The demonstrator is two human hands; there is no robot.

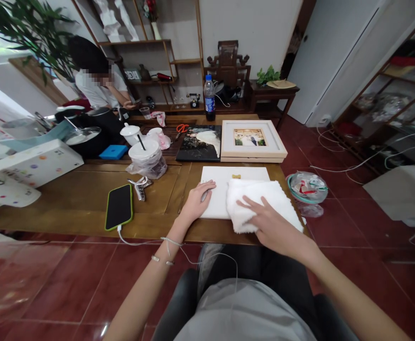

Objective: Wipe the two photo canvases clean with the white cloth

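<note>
A flat white panel (pixel 216 206) lies on the wooden table in front of me, with a small gold bow-shaped piece (pixel 236 176) near its far edge. My left hand (pixel 197 201) rests on the panel's left edge, fingers stretched forward and thumb apart. A folded white fluffy towel (pixel 278 199) covers the panel's right part and reaches past its near and right edges. On top of the towel lies my right hand (pixel 264 220), its fingers spread and pressed down. The towel hides the panel's near right corner.
Behind the panel lie a framed photo (pixel 250 137), a dark picture (pixel 196 144) and orange-handled scissors (pixel 182 128). A bottle (pixel 209 99) stands behind them. Leftward are a lidded cup (pixel 145 154) and a charging phone (pixel 119 207), its cable crossing my left wrist. Another person (pixel 101 87) sits far left.
</note>
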